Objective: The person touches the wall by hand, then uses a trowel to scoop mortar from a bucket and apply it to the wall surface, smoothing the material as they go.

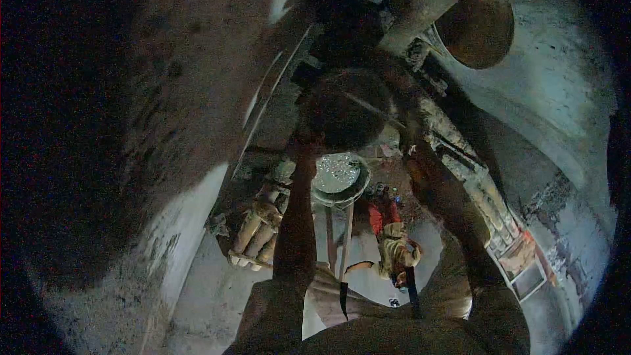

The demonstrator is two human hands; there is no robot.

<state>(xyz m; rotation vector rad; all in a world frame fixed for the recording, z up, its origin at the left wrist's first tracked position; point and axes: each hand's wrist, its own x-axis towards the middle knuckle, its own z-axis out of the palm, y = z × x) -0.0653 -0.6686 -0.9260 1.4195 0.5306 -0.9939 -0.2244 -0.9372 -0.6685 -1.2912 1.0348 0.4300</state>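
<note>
Both my arms reach up and forward in dim light. Between my hands is a dark round pan (348,108), its underside or inside too dark to make out. My left hand (309,146) grips the pan's near left rim. On the pan's right side is my right hand (409,118), closed at the edge, its fingers mostly lost in shadow. Below the pan and farther off, a round basin (365,190) holds wet, shiny grey mix (338,172).
Far below, a person (394,243) in red and tan clothing stands near the basin. Stacked full sacks (253,233) lie on the left, with wooden planks (460,158) on the right. A rough wall (177,223) rises at left; a round opening (476,26) shows upper right.
</note>
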